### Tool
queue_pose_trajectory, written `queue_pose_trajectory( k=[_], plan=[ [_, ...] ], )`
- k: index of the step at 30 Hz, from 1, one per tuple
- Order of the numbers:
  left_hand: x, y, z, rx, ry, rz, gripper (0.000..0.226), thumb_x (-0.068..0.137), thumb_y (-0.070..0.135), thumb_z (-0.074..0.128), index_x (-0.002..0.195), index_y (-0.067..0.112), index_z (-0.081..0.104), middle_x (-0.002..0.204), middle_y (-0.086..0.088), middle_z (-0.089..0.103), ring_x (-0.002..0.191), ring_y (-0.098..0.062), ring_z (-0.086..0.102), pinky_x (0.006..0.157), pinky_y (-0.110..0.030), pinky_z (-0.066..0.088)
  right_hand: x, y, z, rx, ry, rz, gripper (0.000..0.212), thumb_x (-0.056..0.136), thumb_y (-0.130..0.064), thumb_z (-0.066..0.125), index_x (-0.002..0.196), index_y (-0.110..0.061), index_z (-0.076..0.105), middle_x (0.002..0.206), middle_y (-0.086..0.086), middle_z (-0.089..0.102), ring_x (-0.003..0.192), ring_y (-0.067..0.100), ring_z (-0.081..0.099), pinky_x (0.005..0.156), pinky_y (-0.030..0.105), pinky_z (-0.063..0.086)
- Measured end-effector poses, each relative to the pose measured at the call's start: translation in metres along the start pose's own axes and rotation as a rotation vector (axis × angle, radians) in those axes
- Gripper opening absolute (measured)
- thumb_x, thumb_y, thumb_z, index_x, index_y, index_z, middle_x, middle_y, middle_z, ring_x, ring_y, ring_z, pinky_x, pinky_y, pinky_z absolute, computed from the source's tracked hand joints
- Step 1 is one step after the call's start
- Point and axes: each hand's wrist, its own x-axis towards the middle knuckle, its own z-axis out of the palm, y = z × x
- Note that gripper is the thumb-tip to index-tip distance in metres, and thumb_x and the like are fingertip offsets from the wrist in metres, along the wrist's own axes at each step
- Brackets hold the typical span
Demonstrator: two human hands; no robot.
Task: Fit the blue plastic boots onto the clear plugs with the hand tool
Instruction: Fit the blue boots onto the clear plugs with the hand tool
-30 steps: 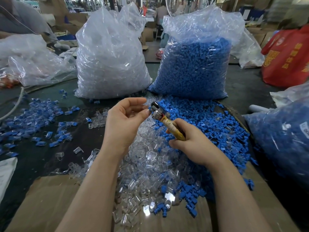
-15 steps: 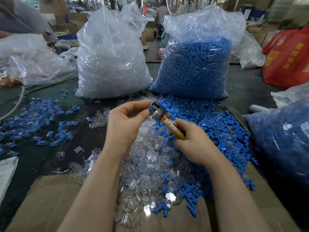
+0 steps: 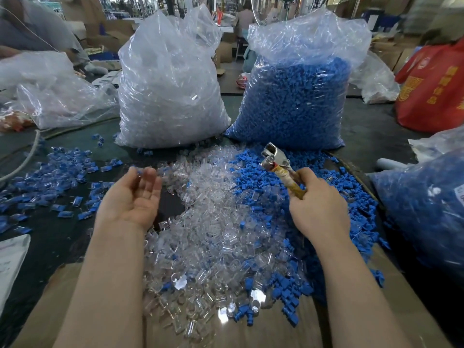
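- Head view: our left hand (image 3: 130,197) lies palm up with the fingers relaxed and apart, holding nothing that we can make out; our right hand (image 3: 317,207) has its grip clamped round the taped handle of the hand tool (image 3: 281,164), whose metal head points up and away from us.
- The clear plugs (image 3: 208,222) lie in a loose heap on the surface between the two hands, just beside the left palm; the blue plastic boots (image 3: 253,182) lie heaped under and behind the right grip, touching the clear heap along its edge.
- Out beyond the left hand, a scatter of blue pieces with clear ends (image 3: 50,172) lies on the dark surface; we judge these to be fitted ones, though they are too small to be sure.
- Beyond both hands stand a bag of clear parts (image 3: 168,91) and a bag of blue parts (image 3: 296,101).
- We judge each plug to be very light, hard and slick, likely to skate out of a loose pinch; we would take one by its flat sides, leaving the end free.
- The boots look light and a little softer, so we would pinch one at its closed end.
- The tool seems stiff and the heaviest item; the taped handle gives a sure hold.
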Motion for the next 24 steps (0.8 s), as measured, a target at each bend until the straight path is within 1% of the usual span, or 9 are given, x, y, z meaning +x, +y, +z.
queue_pose_trajectory(
  k=[3,8,11,12,14,16,20,22,24],
  plan=[
    [0.006,0.009,-0.009,-0.147,0.079,-0.011,0.012,0.102,0.016,0.049,0.103,0.008,0.058,0.089,-0.004,0.07,0.07,-0.01,0.072,0.082,-0.028,0.059,-0.001,0.002,0.0,-0.114,-0.003,0.099,0.013,0.089,-0.02,0.054,0.098,-0.028,0.048,0.068,0.0,0.051,0.058,0.022,0.048,0.048,0.028,0.032],
    [0.012,0.016,-0.015,-0.202,0.054,0.043,0.042,0.105,0.012,0.041,0.144,0.0,0.035,0.128,-0.017,0.06,0.119,-0.022,0.062,0.09,-0.031,0.053,0.0,0.007,0.0,-0.184,-0.062,0.245,0.009,0.091,-0.022,0.058,0.092,-0.016,0.052,0.066,0.001,0.044,0.054,0.017,0.039,0.045,0.027,0.024],
    [0.013,0.015,-0.016,-0.092,0.033,0.06,0.046,0.103,0.013,0.044,0.146,0.0,0.032,0.132,-0.018,0.057,0.113,-0.023,0.064,0.086,-0.031,0.055,0.0,0.007,0.002,-0.233,-0.095,0.266,0.012,0.091,-0.023,0.059,0.091,-0.016,0.049,0.068,0.0,0.043,0.054,0.015,0.037,0.045,0.028,0.023],
    [0.013,0.013,-0.015,0.019,0.029,0.071,0.041,0.102,0.013,0.046,0.141,0.001,0.04,0.127,-0.015,0.06,0.105,-0.021,0.066,0.081,-0.029,0.056,0.0,0.007,0.003,-0.249,-0.111,0.263,0.014,0.091,-0.025,0.059,0.091,-0.016,0.048,0.07,0.0,0.044,0.055,0.016,0.039,0.046,0.028,0.025],
    [0.012,0.007,-0.011,0.368,0.033,0.129,0.019,0.098,0.013,0.055,0.116,0.01,0.06,0.111,-0.006,0.067,0.089,-0.014,0.066,0.071,-0.025,0.052,0.0,0.007,0.004,-0.271,-0.149,0.255,0.016,0.091,-0.027,0.06,0.092,-0.016,0.047,0.077,0.003,0.048,0.059,0.019,0.044,0.049,0.03,0.031],
    [0.01,-0.002,-0.008,0.752,0.031,0.239,0.009,0.093,0.013,0.063,0.097,0.019,0.068,0.099,-0.001,0.07,0.081,-0.011,0.064,0.069,-0.025,0.049,0.001,0.007,0.005,-0.277,-0.172,0.243,0.015,0.091,-0.027,0.059,0.093,-0.017,0.048,0.086,0.005,0.054,0.063,0.022,0.047,0.055,0.031,0.036],
    [0.004,-0.024,-0.005,1.286,-0.083,0.386,0.011,0.089,0.024,0.07,0.099,0.021,0.069,0.094,0.001,0.069,0.083,-0.015,0.063,0.069,-0.03,0.049,0.001,0.007,0.005,-0.269,-0.181,0.236,0.012,0.091,-0.024,0.059,0.094,-0.018,0.049,0.089,0.006,0.055,0.062,0.022,0.044,0.056,0.031,0.035],
    [0.006,-0.033,-0.005,1.568,-0.058,0.466,0.019,0.089,0.036,0.069,0.103,0.022,0.069,0.095,0.003,0.069,0.086,-0.017,0.064,0.078,-0.035,0.051,0.001,0.008,0.004,-0.259,-0.191,0.237,0.011,0.091,-0.024,0.059,0.093,-0.018,0.05,0.088,0.006,0.054,0.062,0.022,0.045,0.057,0.032,0.038],
    [0.005,-0.039,-0.005,1.75,-0.034,0.547,0.021,0.09,0.039,0.066,0.103,0.023,0.071,0.094,0.004,0.07,0.084,-0.014,0.063,0.076,-0.032,0.049,0.001,0.007,0.003,-0.239,-0.204,0.233,0.01,0.09,-0.023,0.06,0.091,-0.018,0.052,0.087,0.006,0.054,0.061,0.022,0.046,0.056,0.032,0.038]
  ],
)
